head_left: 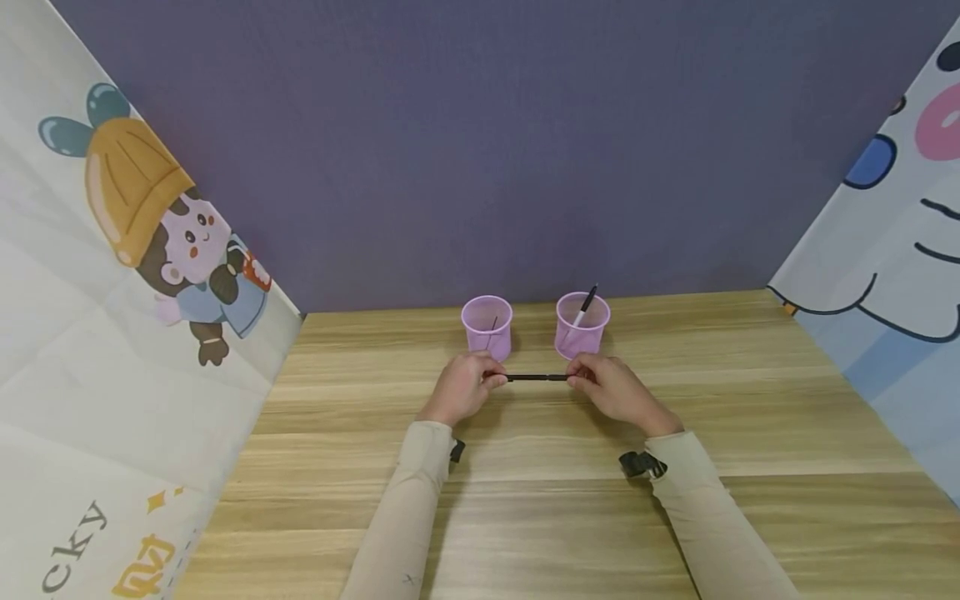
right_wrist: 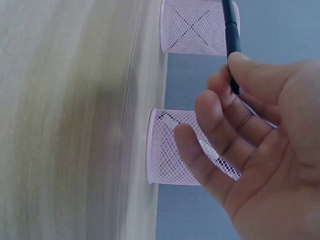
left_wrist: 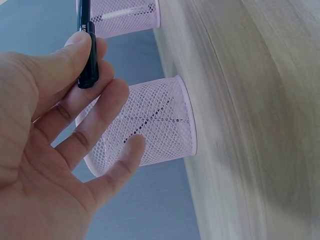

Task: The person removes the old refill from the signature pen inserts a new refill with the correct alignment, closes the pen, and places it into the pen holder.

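A slim black pen [head_left: 536, 377] is held level above the table, stretched between both hands. My left hand [head_left: 461, 387] pinches its left end between thumb and fingers; a clip shows there in the left wrist view. The other end is pinched by my right hand [head_left: 615, 389], and the left wrist view shows the left hand's other fingers spread loosely. Just behind the left hand stands a pink mesh cup [head_left: 498, 343] with thin dark sticks or pens crossing inside. A second pink mesh cup [head_left: 591, 340], behind the right hand, contains a black-and-white pen [head_left: 582, 311] leaning to the right.
Both cups stand on a wood-grain table [head_left: 540, 517] near its back edge, against a dark blue-grey panel [head_left: 480, 150]. Cartoon-printed white sheets [head_left: 67, 333] flank the table on the left and right. A dark strap [head_left: 641, 464] sits at the right wrist.
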`<state>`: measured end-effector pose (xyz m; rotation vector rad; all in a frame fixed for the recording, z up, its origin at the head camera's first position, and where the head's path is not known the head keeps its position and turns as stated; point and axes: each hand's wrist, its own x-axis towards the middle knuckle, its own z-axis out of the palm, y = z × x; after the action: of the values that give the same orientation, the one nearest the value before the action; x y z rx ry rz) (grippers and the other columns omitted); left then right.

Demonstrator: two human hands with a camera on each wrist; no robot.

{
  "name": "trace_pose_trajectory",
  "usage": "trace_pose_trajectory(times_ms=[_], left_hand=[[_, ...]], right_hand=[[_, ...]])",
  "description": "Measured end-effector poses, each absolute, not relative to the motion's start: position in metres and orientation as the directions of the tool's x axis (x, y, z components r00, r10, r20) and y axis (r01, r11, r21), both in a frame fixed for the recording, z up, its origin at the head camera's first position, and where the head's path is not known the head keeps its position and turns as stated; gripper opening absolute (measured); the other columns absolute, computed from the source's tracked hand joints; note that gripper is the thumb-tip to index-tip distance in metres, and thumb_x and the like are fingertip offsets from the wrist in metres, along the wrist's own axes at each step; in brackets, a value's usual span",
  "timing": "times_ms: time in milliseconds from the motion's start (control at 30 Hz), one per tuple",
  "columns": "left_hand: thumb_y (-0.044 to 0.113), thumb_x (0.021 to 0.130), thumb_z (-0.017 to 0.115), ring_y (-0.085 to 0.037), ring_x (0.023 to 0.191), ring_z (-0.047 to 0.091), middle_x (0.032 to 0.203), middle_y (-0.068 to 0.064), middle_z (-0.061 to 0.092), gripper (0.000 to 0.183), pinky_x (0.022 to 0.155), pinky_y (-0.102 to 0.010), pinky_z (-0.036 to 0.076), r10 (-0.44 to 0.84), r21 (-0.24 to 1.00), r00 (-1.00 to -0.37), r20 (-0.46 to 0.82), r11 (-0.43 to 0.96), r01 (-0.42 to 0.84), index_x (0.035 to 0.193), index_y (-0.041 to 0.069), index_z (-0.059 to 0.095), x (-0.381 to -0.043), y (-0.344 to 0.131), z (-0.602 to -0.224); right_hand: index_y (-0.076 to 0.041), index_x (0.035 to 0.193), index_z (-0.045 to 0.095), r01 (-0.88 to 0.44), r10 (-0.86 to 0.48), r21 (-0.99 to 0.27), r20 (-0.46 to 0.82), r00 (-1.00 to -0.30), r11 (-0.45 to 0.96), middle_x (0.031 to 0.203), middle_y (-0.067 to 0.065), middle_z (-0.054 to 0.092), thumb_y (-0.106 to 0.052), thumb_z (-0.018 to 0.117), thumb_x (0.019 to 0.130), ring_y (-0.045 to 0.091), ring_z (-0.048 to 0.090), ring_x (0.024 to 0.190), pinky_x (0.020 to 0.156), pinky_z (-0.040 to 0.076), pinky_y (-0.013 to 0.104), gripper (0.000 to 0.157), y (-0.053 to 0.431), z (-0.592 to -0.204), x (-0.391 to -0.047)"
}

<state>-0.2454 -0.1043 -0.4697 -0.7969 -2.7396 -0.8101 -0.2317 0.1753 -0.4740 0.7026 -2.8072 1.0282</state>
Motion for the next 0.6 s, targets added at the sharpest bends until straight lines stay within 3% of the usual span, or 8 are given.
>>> trace_pose_trajectory(times_ms=[600], left_hand=[[0.019,0.091,0.077,-0.017,0.086,0.07,0.092,-0.001,0.075,0.01,0.086,-0.037,0.058,0.446,0.468,-0.845,0.296,0.703,0.535,0.094,0.01,0.08,-0.247,-0.1036,-0.4723]], right_hand=[[-0.011,0.099,0.064,-0.452,-0.396,-0.577,0.23,-0.889,0.68,0.079,-0.002,0.064,-0.006,0.071,0.094,0.011,0.056,0.073,0.066,0.048,0.029,0.01,0.1743,-0.4762,-0.2337]])
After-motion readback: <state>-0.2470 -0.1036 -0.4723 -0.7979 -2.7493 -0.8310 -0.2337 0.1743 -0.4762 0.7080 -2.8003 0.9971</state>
